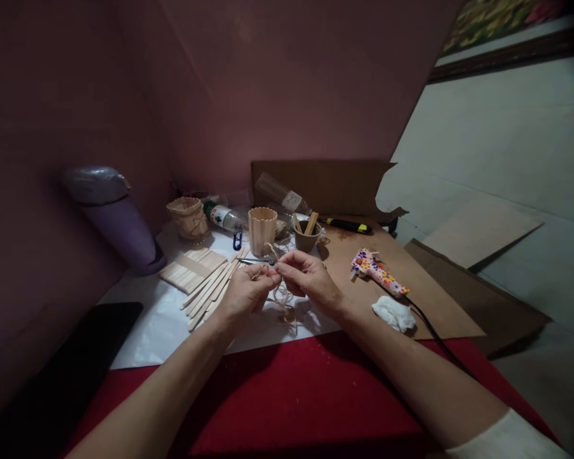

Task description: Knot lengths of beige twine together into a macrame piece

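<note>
Table's [287, 401] got a red cloth with white paper [138, 338] over part of it, and pinkish walls [287, 83] rise behind the wooden stick cup [263, 233]. The twine [286, 303] is just in front of that cup: thin, tan, kinda tangled, loops dangling loose. Left hand [251, 288] and right hand [309, 278] both have their grip pinching it, fingertips close together. Craft sticks [211, 290] crowd front-left of the cup, glue gun [380, 273] sits well off right, and the table's edge is way in front.
</note>
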Tool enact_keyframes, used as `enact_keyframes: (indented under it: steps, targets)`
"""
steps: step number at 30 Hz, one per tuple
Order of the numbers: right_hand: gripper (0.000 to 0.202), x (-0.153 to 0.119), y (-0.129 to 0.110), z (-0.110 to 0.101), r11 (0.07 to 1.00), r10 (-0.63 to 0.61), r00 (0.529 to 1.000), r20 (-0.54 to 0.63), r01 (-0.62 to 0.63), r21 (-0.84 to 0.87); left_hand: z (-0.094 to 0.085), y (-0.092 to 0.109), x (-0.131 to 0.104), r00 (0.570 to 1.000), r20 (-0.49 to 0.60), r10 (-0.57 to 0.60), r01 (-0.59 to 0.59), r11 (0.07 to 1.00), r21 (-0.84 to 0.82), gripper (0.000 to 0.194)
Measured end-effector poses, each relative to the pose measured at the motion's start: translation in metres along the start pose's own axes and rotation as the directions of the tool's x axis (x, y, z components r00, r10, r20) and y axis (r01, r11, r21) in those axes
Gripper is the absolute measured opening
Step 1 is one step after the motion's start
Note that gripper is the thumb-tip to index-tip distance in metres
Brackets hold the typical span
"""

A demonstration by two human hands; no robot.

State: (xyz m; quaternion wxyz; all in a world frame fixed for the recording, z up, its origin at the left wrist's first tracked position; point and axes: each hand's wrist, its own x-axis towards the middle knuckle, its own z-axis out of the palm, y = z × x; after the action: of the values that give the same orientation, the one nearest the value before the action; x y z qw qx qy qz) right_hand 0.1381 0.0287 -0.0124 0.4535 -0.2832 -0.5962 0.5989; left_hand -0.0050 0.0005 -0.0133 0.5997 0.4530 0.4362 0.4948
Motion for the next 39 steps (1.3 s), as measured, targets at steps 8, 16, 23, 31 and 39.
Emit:
enact_keyframes:
  steps: [8,16,23,31,39]
  targets:
    - [0.022,0.001,0.0,-0.004,0.986,-0.089,0.994,-0.063,0.079,-0.144,-0.001,0.003,-0.002,1.0,-0.005,-0.009,0.009,1.0,-0.006,0.031]
    - [0.015,0.002,0.001,-0.004,0.894,-0.27,0.958,-0.1,0.211,-0.395,0.001,0.001,-0.002,1.0,0.002,0.0,-0.001,0.999,0.045,0.025]
    - [0.007,-0.003,0.0,-0.004,0.671,-0.514,0.858,-0.021,0.387,-0.632,-0.001,0.006,-0.002,0.989,-0.03,-0.144,0.139,0.981,-0.134,0.023]
    - [0.012,0.001,0.007,-0.005,0.892,-0.319,0.944,-0.087,0.268,-0.364,-0.002,-0.004,0.004,0.959,-0.156,0.236,-0.2,0.956,0.213,0.016]
    - [0.015,-0.007,0.006,0.004,0.958,-0.146,0.986,-0.077,0.122,-0.258,-0.007,-0.009,0.003,0.837,-0.182,0.516,-0.351,0.762,0.544,0.013]
